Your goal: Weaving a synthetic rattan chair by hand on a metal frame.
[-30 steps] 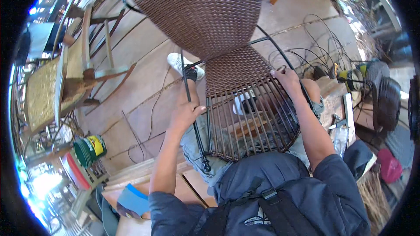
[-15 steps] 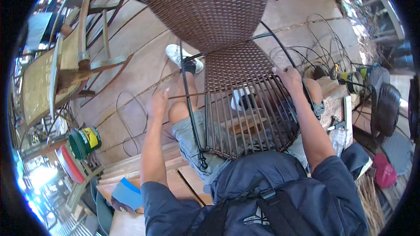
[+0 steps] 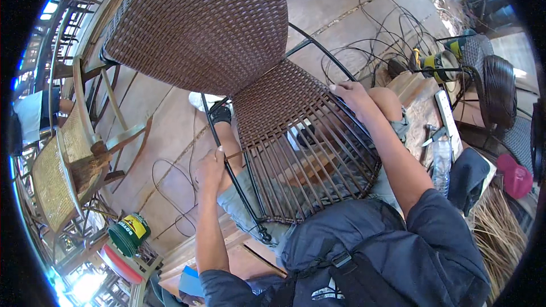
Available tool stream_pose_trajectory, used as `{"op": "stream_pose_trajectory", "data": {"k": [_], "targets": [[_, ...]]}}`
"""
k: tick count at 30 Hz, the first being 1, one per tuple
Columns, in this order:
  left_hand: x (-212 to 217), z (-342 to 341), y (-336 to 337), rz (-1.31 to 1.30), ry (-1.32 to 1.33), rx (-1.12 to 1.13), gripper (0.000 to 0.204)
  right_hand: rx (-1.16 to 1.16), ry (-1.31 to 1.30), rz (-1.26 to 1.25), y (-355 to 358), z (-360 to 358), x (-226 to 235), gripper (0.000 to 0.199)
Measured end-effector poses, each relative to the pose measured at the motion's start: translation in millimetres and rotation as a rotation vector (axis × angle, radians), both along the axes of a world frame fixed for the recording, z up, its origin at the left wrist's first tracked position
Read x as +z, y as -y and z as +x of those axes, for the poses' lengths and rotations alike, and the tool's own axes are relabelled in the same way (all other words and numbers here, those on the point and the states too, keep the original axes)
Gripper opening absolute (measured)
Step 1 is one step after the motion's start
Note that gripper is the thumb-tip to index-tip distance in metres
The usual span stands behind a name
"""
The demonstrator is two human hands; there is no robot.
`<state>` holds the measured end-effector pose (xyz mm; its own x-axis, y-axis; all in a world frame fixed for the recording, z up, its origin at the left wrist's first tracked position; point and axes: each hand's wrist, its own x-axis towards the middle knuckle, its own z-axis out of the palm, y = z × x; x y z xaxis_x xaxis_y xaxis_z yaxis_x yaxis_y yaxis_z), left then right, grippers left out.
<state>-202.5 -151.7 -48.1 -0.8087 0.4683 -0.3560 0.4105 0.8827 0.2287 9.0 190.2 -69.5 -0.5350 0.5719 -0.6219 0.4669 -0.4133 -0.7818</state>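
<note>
A chair with a dark brown woven back [image 3: 199, 28] stands tilted across my lap. The far part of its woven seat [image 3: 278, 99] is closely filled, while bare brown strands [image 3: 307, 167] run from there to the near rim. My left hand [image 3: 210, 169] is closed beside the black metal frame [image 3: 233, 179], pinching a thin brown weaving strand [image 3: 238, 153] that leads to the edge of the weave. On the other side, my right hand [image 3: 354, 100] grips the seat's right edge, thumb on the weave. Its other fingertips are hidden.
A wooden chair with a cane panel [image 3: 57, 179] stands at left, a person's arm behind it. Green buckets [image 3: 129, 234] sit lower left. Loose black strands [image 3: 392, 40] coil on the floor at upper right. A hammer [image 3: 435, 135] and a clear bottle [image 3: 442, 167] lie by my right arm.
The view has turned, and the chair sits further left in it. My left hand has come closer to the chair's frame, strand still pinched. My right hand stays at the seat's edge.
</note>
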Motion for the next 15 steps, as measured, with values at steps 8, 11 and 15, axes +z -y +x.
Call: {"op": "stream_pose_trajectory", "data": {"k": [8,11,15], "targets": [[6,-4,-6,-0.043,-0.057,-0.075,0.04,0.069,0.109,0.03,3,-12,15,0.017],[5,-3,-6,-0.068,-0.063,-0.008,0.039,0.184,0.114,0.179,1,-11,13,0.022],[2,0,-7,-0.154,-0.064,0.054,0.036,0.278,0.275,0.798,0,1,-8,0.026]]}}
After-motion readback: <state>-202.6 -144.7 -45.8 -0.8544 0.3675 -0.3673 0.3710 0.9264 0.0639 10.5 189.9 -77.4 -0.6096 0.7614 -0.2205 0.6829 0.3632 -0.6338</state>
